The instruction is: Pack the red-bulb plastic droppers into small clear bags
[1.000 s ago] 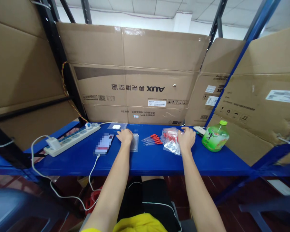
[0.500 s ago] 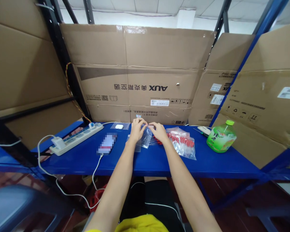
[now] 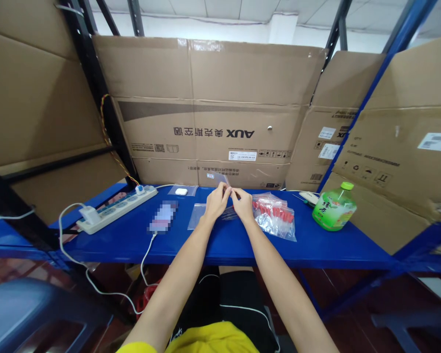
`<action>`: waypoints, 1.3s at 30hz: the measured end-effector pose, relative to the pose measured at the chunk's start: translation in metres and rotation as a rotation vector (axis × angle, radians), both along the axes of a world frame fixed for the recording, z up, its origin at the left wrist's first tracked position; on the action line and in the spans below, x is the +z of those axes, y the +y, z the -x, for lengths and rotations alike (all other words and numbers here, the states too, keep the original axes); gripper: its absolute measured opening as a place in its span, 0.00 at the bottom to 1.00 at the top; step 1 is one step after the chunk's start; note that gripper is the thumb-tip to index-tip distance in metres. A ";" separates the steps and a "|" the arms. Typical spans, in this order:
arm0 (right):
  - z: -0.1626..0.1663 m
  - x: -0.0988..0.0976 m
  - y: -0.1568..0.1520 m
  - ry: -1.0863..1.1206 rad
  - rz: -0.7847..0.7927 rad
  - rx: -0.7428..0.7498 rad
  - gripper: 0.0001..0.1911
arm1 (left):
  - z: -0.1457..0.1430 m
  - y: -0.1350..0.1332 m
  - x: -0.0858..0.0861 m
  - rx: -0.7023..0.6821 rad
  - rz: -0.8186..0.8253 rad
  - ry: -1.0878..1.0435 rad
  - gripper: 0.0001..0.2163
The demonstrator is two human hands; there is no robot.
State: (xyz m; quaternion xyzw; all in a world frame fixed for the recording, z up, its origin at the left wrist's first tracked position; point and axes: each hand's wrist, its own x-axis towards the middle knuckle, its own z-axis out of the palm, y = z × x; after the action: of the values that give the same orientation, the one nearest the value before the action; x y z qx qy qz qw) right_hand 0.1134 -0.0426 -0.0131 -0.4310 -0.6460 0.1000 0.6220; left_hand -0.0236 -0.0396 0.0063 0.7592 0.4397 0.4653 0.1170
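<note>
A small clear plastic bag (image 3: 220,179) stands up from my fingertips and leans toward the cardboard. A white and blue label (image 3: 210,175) shows on it. My left hand (image 3: 216,201) is closed, its thumb and fingers pinching the bag's near edge. Right beside it my right hand (image 3: 243,203) pinches at the same edge, the fingertips of both hands almost touching. Under the hands lie thin metal shafts (image 3: 228,214), partly covered. Another flat clear bag (image 3: 196,216) lies left of my left hand. To the right of my right hand are clear bags with red-handled tools (image 3: 275,215).
On the blue table (image 3: 132,250) are a phone (image 3: 163,216) on a white cable, a power strip (image 3: 117,211) and a white case (image 3: 181,191) on a plastic bag. A green bottle (image 3: 335,208) stands at right, near a white device (image 3: 308,197). Cardboard walls (image 3: 220,73) enclose the table.
The bag has moved from below my fingers to above them, pointing away from me. My hands have come closer together, the left one shifting right. A flat bag at left is more exposed.
</note>
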 end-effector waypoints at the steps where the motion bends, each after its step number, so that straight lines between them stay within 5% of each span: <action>1: 0.002 0.000 -0.001 -0.037 -0.016 0.010 0.16 | -0.001 0.000 -0.001 0.019 0.022 0.021 0.15; 8: -0.001 -0.002 -0.002 -0.105 -0.001 -0.059 0.14 | 0.000 0.004 -0.006 0.128 0.054 0.149 0.14; 17: -0.002 -0.002 0.001 0.150 0.145 0.051 0.12 | 0.002 0.008 -0.009 0.008 0.013 0.147 0.14; 23: -0.002 -0.008 0.005 0.109 0.210 -0.144 0.07 | -0.001 0.005 -0.009 0.030 0.002 0.262 0.12; 30: -0.012 -0.010 0.005 -0.062 0.166 -0.157 0.05 | -0.002 0.002 -0.008 0.013 -0.052 0.293 0.10; 35: -0.019 -0.010 0.005 0.046 0.131 -0.454 0.05 | -0.006 -0.002 -0.006 0.074 -0.078 0.269 0.07; 39: -0.020 -0.008 0.005 0.104 0.098 -0.489 0.06 | -0.006 -0.004 -0.005 0.021 -0.065 0.233 0.06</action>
State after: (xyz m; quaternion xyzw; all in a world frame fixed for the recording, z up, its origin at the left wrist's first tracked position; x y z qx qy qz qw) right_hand 0.1335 -0.0375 -0.0215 -0.5983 -0.4841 -0.0001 0.6386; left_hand -0.0179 -0.0436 0.0012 0.8068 0.4431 0.3892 0.0357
